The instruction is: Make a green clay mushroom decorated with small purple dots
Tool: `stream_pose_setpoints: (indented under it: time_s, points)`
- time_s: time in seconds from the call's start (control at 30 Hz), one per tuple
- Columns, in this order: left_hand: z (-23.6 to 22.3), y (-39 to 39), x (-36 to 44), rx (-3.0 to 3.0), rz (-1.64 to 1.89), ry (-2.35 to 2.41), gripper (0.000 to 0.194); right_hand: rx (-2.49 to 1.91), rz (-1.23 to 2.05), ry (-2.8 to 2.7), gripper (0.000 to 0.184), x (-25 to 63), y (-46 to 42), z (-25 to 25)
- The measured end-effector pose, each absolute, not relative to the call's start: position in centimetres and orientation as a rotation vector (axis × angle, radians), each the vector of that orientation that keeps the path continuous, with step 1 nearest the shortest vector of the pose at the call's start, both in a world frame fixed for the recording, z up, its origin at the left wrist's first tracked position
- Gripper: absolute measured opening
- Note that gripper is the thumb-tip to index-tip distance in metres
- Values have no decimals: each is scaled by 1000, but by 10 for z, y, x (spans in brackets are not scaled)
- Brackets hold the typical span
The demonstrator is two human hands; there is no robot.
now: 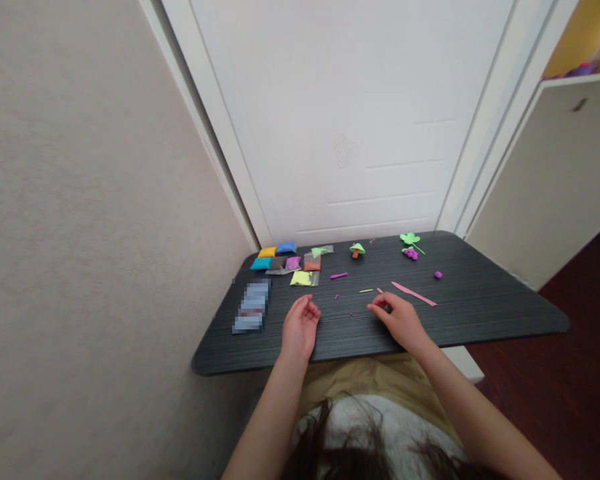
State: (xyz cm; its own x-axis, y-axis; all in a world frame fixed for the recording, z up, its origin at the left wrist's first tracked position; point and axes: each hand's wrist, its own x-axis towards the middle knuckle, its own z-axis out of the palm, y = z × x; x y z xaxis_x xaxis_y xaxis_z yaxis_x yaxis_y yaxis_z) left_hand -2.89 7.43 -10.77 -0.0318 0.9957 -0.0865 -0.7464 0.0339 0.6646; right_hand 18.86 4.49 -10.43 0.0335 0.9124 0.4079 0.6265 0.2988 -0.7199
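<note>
Head view: left hand (300, 328) loosely curled, right hand (399, 320) near-pinched, can't tell on what. Purple crumb (351, 314) between: probably soft, light; I'd pinch its sides gently.

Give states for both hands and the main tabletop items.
Left bare hand: fingers loosely curled, palm partly upturned
Right bare hand: thumb and forefinger close together, grip unclear
Long pink knife-shaped tool: flat, unheld
Green-capped, orange-stemmed clay mushroom: assembled
Purple clay-ball cluster: joined together
Round purple clay lump: apart from cluster
Transparent bag of yellow clay: lying flat
</note>
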Motion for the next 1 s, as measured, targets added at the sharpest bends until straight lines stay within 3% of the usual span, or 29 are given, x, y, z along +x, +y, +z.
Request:
stream_pose_setpoints:
  time_s: [0.73, 1.0]
  points:
    - [-107, 74, -28, 501, 1501, 642, 9, -1426, 350, -1673, 29, 188, 45, -104]
    - [-108, 74, -29, 513, 1498, 647, 10, -1414, 380, -1674, 21, 189, 45, -104]
